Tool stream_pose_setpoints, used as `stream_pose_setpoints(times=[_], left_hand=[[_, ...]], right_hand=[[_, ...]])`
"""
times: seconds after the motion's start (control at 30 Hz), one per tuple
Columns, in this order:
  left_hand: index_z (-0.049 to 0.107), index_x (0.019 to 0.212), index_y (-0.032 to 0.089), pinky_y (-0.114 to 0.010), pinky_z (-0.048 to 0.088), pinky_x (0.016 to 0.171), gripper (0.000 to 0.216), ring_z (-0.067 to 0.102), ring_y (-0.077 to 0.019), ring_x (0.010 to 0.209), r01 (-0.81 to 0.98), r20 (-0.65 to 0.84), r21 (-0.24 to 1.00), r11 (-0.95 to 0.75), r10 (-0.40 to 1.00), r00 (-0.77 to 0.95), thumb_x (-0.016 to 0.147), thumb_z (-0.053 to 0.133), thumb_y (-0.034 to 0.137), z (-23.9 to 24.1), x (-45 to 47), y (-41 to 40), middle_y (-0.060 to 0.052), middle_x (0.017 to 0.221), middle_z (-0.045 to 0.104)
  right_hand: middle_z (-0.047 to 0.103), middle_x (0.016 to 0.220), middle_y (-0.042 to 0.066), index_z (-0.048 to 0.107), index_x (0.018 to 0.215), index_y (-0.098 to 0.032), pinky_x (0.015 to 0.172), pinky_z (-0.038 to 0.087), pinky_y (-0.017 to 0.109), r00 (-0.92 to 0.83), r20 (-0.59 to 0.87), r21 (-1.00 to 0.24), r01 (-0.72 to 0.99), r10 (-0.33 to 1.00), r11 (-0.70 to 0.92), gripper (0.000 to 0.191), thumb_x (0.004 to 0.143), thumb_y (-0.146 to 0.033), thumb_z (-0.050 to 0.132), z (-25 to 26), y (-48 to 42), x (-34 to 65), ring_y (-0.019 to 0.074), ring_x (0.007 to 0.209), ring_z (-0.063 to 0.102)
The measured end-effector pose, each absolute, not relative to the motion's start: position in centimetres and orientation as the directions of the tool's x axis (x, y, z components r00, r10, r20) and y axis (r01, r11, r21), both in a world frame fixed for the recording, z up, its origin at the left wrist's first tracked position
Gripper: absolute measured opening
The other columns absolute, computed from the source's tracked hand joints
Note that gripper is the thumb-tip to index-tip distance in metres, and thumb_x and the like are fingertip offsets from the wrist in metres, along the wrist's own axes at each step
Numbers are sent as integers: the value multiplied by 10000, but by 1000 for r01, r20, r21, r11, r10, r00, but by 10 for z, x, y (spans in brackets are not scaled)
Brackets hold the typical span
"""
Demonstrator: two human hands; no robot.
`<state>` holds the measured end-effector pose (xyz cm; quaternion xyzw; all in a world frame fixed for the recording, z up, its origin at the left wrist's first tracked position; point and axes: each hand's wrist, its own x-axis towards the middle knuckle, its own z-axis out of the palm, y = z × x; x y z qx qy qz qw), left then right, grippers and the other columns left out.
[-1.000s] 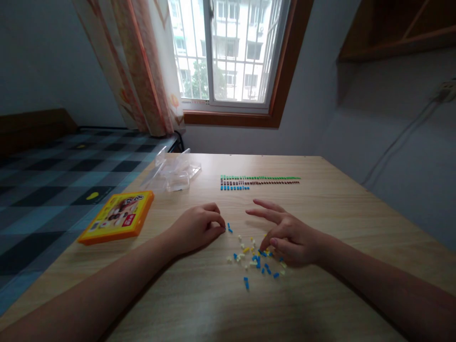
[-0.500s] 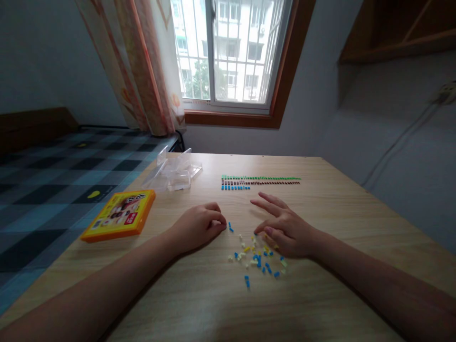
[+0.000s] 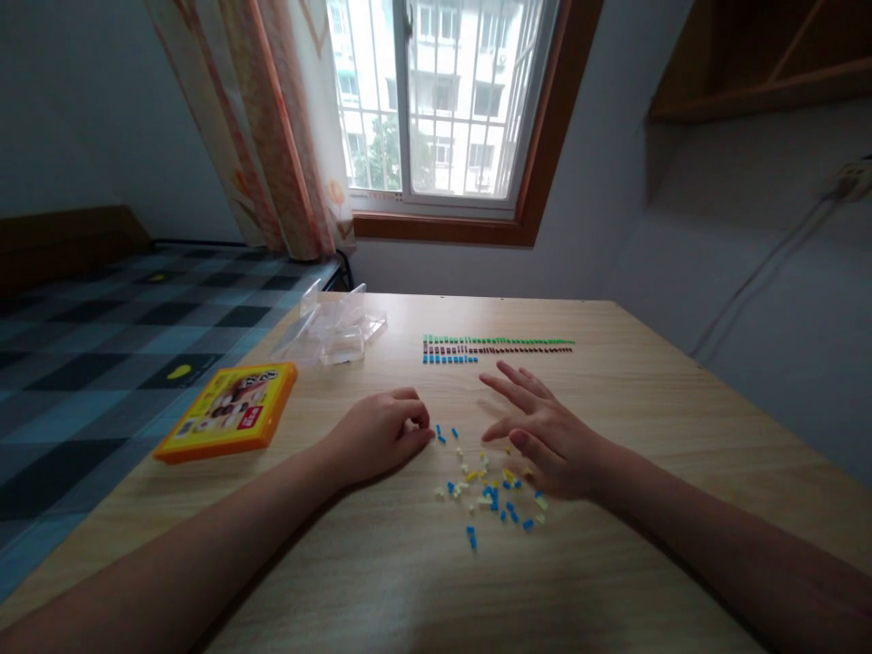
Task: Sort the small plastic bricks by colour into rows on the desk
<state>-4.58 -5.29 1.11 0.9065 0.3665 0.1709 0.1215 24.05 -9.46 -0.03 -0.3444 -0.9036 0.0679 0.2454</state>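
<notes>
My right hand (image 3: 555,436) hovers at the right of a loose pile of tiny bricks, fingers spread and holding nothing. Its thumb is over the pile's right edge. My left hand (image 3: 381,431) rests on the table left of the pile, fingers curled and thumb near the index finger; whether something is inside is hidden. Just beyond its fingertips lie a few small blue bricks (image 3: 454,432), apart from the pile. The pile mixes blue bricks (image 3: 494,500), yellow bricks (image 3: 471,475) and pale cream bricks (image 3: 465,468).
Farther back, small bricks lie in lines: a green row (image 3: 504,341), a brown row (image 3: 504,350) and a shorter blue row (image 3: 450,360). Clear plastic trays (image 3: 333,331) and a yellow-orange box (image 3: 228,413) are at the left of the wooden table (image 3: 381,581). A checked bed adjoins it.
A blue brick that was at my right index fingertip now lies farther left, beside the other blue bricks near my left hand. My right fingers have lifted slightly. My left hand has barely moved.
</notes>
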Motion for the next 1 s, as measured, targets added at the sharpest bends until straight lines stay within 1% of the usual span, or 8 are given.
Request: stream_pose_setpoints(times=[0.2, 0.37, 0.53, 0.63, 0.7, 0.8, 0.87, 1.0], left_hand=[[652, 748, 172, -213, 413, 580, 208, 563, -100, 625, 544, 203, 330, -771, 621, 757, 884, 538, 280, 18, -46, -58, -21, 787, 632], [716, 864, 202, -214, 446, 646, 192, 609, -113, 702, 495, 207, 313, -811, 567, 797, 884, 528, 239, 17, -47, -60, -27, 851, 668], [733, 920, 215, -226, 467, 685, 212, 628, -126, 748, 480, 205, 316, -819, 553, 808, 877, 526, 222, 17, -46, -61, -29, 887, 693], [732, 918, 217, -238, 476, 708, 216, 630, -131, 760, 467, 212, 315, -826, 541, 814, 878, 520, 220, 18, -46, -62, -29, 893, 695], [727, 923, 211, -247, 482, 714, 222, 631, -137, 764, 451, 221, 312, -836, 525, 822, 881, 509, 220, 19, -45, -64, -35, 893, 692], [714, 989, 207, -259, 490, 720, 257, 634, -146, 779, 413, 240, 297, -861, 486, 840, 888, 478, 210, 21, -41, -71, -51, 923, 683], [700, 1053, 210, -262, 488, 689, 288, 627, -149, 749, 417, 223, 264, -869, 476, 851, 890, 463, 210, 22, -38, -76, -55, 906, 665], [660, 1172, 216, -269, 489, 662, 356, 617, -156, 725, 430, 178, 204, -879, 465, 867, 882, 455, 192, 21, -33, -82, -57, 904, 649]], right_hand=[[310, 1578, 23, 755, 998, -259, 1158, 135, 621, -661, 382, -291, 578, 647, 762, 363, 987, -356, 405, -3, -93, 241, 313, 1488, 123], [280, 1591, 5, 767, 971, -273, 1159, 127, 616, -679, 355, -303, 567, 643, 766, 352, 978, -374, 430, -2, -93, 244, 322, 1491, 97], [245, 1603, -6, 751, 1063, -292, 1157, 151, 606, -742, 301, -340, 503, 599, 794, 362, 975, -430, 428, 2, -97, 242, 330, 1491, 88], [273, 1594, -2, 737, 1108, -299, 1165, 158, 586, -772, 286, -337, 474, 568, 814, 372, 975, -446, 422, 5, -99, 240, 321, 1489, 110], [290, 1587, 7, 733, 1118, -293, 1168, 157, 583, -759, 303, -322, 487, 576, 812, 385, 980, -450, 409, 5, -99, 240, 318, 1487, 127], [292, 1586, 20, 725, 1133, -279, 1167, 161, 591, -721, 332, -302, 530, 609, 792, 389, 988, -434, 399, 4, -97, 242, 320, 1486, 132], [291, 1586, 22, 719, 1143, -278, 1164, 163, 598, -711, 329, -294, 548, 621, 783, 377, 990, -414, 402, 2, -96, 243, 321, 1486, 128], [297, 1584, 17, 716, 1151, -286, 1169, 152, 596, -740, 310, -290, 525, 597, 800, 343, 973, -405, 448, 3, -99, 239, 326, 1484, 137]])
